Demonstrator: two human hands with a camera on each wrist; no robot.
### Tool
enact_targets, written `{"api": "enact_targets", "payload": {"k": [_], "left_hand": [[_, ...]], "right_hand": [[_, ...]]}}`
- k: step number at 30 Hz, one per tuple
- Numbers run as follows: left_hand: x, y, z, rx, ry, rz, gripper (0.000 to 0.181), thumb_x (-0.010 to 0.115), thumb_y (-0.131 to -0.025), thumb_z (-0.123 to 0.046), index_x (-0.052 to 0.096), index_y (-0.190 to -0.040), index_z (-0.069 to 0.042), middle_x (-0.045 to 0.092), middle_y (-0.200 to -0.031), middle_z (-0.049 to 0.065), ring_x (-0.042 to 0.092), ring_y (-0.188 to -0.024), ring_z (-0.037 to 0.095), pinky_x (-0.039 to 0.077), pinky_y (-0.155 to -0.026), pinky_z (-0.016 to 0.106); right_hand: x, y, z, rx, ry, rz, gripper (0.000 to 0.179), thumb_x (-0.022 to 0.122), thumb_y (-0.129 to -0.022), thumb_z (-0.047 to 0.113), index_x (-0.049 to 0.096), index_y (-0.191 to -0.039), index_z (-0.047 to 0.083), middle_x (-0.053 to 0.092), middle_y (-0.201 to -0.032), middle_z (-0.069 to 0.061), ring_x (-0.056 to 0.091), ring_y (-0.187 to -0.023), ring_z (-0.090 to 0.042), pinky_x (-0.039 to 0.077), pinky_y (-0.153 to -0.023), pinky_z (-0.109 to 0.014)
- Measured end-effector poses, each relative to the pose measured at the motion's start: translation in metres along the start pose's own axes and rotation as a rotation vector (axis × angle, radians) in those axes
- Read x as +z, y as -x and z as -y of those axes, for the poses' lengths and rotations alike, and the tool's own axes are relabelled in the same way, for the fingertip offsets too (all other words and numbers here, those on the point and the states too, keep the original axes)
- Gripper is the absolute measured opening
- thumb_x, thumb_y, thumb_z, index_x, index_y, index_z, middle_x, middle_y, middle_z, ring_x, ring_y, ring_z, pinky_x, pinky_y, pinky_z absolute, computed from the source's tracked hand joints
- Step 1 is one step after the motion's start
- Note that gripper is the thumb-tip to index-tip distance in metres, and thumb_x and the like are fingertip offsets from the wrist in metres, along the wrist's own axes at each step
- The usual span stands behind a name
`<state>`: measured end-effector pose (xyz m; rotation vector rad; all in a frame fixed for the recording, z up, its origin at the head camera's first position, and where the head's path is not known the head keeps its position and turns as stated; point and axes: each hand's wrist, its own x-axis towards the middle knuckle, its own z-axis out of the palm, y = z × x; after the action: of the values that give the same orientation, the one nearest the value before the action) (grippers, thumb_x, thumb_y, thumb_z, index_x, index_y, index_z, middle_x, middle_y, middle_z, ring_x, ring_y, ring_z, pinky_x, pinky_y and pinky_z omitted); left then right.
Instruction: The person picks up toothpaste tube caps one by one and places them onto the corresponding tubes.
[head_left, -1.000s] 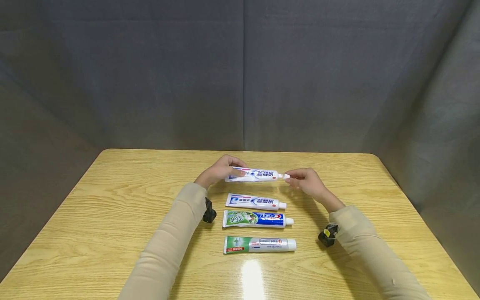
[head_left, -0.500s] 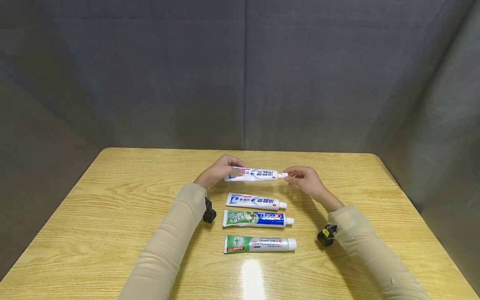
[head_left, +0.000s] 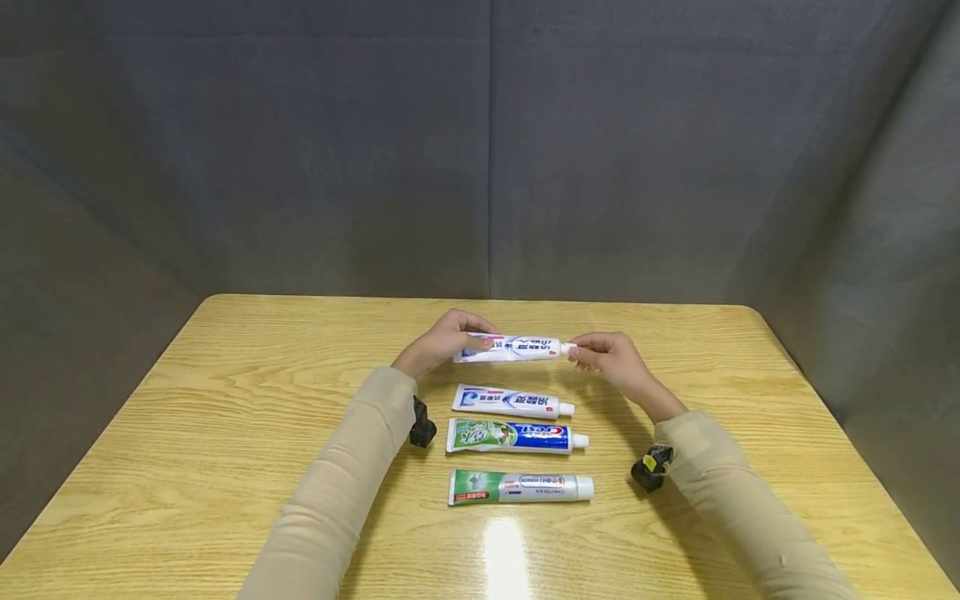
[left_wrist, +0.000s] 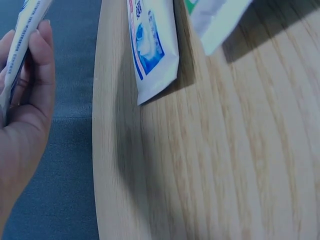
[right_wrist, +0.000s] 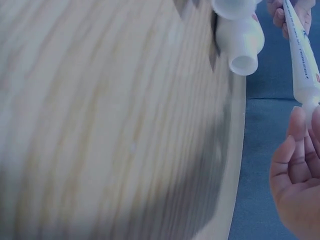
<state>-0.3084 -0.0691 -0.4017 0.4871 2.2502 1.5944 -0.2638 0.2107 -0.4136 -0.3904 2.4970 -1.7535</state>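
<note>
My left hand (head_left: 448, 340) grips a white toothpaste tube (head_left: 521, 348) by its flat tail end, thumb across the printed face. The tube is raised above the table, its nozzle end pointing right. At that end my right hand (head_left: 613, 364) pinches the white cap (head_left: 569, 348) between thumb and fingers. In the left wrist view the left hand (left_wrist: 30, 100) curls round the held tube (left_wrist: 22, 42). Seen from the right wrist, the fingertips (right_wrist: 298, 117) cover most of the cap at the tube's (right_wrist: 304, 65) end.
Below the held tube lie a matching white toothpaste tube (head_left: 510, 402), a green and blue tube (head_left: 513, 436) and a green and silver tube (head_left: 517, 487), all with caps to the right. They rest on the wooden table (head_left: 262, 433). A grey curtain (head_left: 337, 167) hangs behind.
My right hand first held the cap slightly apart from the nozzle and tilted. The cap now sits in line against the tube's end. The tube has shifted slightly right; the left hand keeps its grip.
</note>
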Motion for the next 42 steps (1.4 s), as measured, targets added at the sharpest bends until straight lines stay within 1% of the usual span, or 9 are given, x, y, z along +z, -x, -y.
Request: {"api": "enact_targets", "payload": {"k": [3,10,15,20,26,30,34,38,42], "left_hand": [[0.001,0.000,0.000,-0.001,-0.001,-0.015,0.023,0.061,-0.082,-0.001,0.066,-0.104,0.000,0.063,-0.107,0.009,0.056,-0.097,0.021,0.041,-0.086,0.032],[0.001,0.000,-0.002,0.008,-0.012,-0.024,0.022,0.061,-0.082,-0.001,0.066,-0.103,0.000,0.063,-0.107,0.009,0.056,-0.098,0.020,0.041,-0.088,0.032],[0.002,0.000,-0.002,0.006,-0.021,-0.026,0.021,0.062,-0.082,-0.001,0.067,-0.102,-0.001,0.063,-0.107,0.008,0.055,-0.099,0.020,0.040,-0.089,0.033],[0.003,0.001,-0.002,0.011,-0.033,-0.026,0.021,0.062,-0.082,0.000,0.068,-0.102,-0.002,0.063,-0.108,0.008,0.054,-0.103,0.020,0.038,-0.093,0.035],[0.002,0.003,-0.004,0.026,-0.030,-0.009,0.022,0.062,-0.081,0.001,0.067,-0.102,0.000,0.063,-0.108,0.009,0.055,-0.103,0.021,0.038,-0.094,0.035],[0.001,0.004,-0.004,0.030,-0.028,0.001,0.023,0.062,-0.081,0.001,0.067,-0.103,0.001,0.063,-0.109,0.010,0.054,-0.103,0.021,0.037,-0.094,0.036],[0.000,0.005,-0.003,0.009,-0.018,-0.010,0.023,0.061,-0.081,0.000,0.067,-0.104,-0.001,0.062,-0.109,0.008,0.054,-0.102,0.021,0.038,-0.093,0.036],[0.000,0.005,-0.001,0.003,0.005,-0.011,0.023,0.061,-0.082,-0.001,0.066,-0.104,-0.001,0.063,-0.109,0.008,0.055,-0.101,0.020,0.038,-0.092,0.035],[0.000,0.005,0.000,0.010,0.030,-0.005,0.022,0.061,-0.082,-0.001,0.066,-0.103,0.000,0.063,-0.108,0.008,0.055,-0.101,0.020,0.039,-0.091,0.034]], "right_hand": [[0.000,0.000,0.002,0.003,-0.023,0.013,0.024,0.054,-0.090,0.005,0.059,-0.102,-0.015,0.065,-0.078,-0.010,0.060,-0.066,-0.017,0.052,-0.068,-0.039],[0.003,0.000,0.006,0.028,-0.039,0.028,0.032,0.047,-0.094,0.011,0.056,-0.097,-0.020,0.060,-0.069,-0.014,0.054,-0.057,-0.011,0.050,-0.059,-0.032],[0.007,-0.001,0.006,0.110,-0.025,0.039,0.045,0.041,-0.097,0.022,0.055,-0.086,-0.020,0.056,-0.060,-0.007,0.048,-0.050,-0.009,0.043,-0.049,-0.024],[0.009,0.000,0.008,0.179,0.022,0.057,0.053,0.037,-0.098,0.031,0.057,-0.076,-0.013,0.052,-0.054,0.000,0.043,-0.047,-0.009,0.036,-0.046,-0.025],[0.007,0.002,0.008,0.147,0.043,0.072,0.054,0.036,-0.098,0.030,0.057,-0.075,-0.013,0.054,-0.057,-0.006,0.046,-0.050,-0.013,0.039,-0.048,-0.028],[0.004,0.005,0.006,0.094,0.027,0.058,0.044,0.040,-0.098,0.025,0.058,-0.091,-0.014,0.059,-0.072,-0.015,0.053,-0.058,-0.014,0.047,-0.055,-0.030],[0.000,0.007,0.006,0.036,-0.032,0.041,0.029,0.053,-0.091,0.011,0.055,-0.109,-0.012,0.060,-0.088,-0.023,0.060,-0.068,-0.017,0.050,-0.061,-0.031],[-0.001,0.010,0.007,-0.014,-0.048,0.033,0.030,0.061,-0.082,-0.003,0.054,-0.110,-0.013,0.061,-0.095,-0.026,0.064,-0.073,-0.018,0.051,-0.064,-0.035],[-0.001,0.011,0.010,-0.041,-0.061,0.004,0.029,0.062,-0.080,-0.005,0.056,-0.107,-0.014,0.064,-0.093,-0.021,0.063,-0.070,-0.012,0.051,-0.065,-0.034]]}}
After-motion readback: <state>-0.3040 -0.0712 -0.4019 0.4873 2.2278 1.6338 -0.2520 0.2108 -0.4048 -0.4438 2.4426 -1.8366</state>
